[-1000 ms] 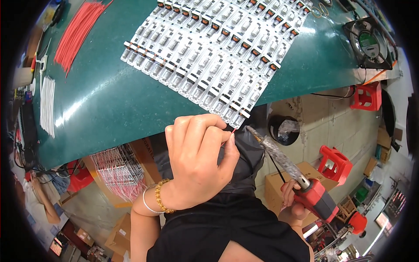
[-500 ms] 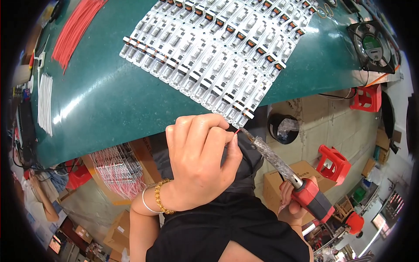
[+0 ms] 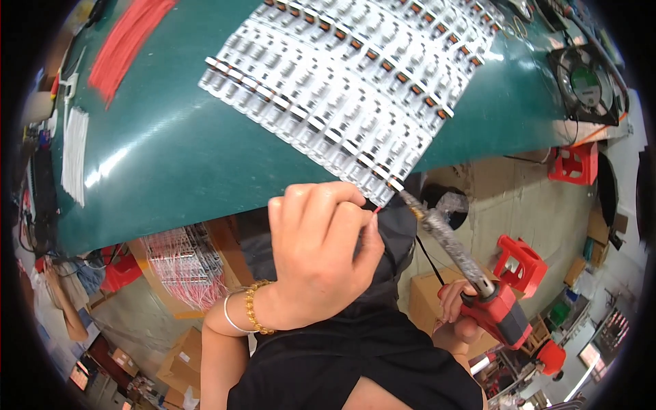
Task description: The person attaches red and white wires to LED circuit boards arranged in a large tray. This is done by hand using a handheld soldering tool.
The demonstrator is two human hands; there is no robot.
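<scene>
My left hand [image 3: 321,256] is closed in a pinch on a thin red wire [image 3: 376,210], whose short end shows past the fingertips. That end is at the near corner of a white panel of small modules [image 3: 328,102], which lies slanted on the green table and carries rows of dark and orange parts. In my right hand [image 3: 456,311] is a red and black soldering iron [image 3: 495,311], held by its grip. Its tip is close to the panel's near edge, a little to the right of the red wire's end; I cannot tell whether it touches.
Red wires [image 3: 126,51] and white wires [image 3: 75,157] lie bundled on the green table [image 3: 171,150] at the left. A fan [image 3: 584,85] stands at the far right. Below the table are a box of wired modules [image 3: 181,263], a black bin [image 3: 447,203] and red stools [image 3: 519,263].
The soldering iron's tip has moved right and slightly up, away from the red wire's end. My left hand keeps its pinch. The whole view has shifted slightly.
</scene>
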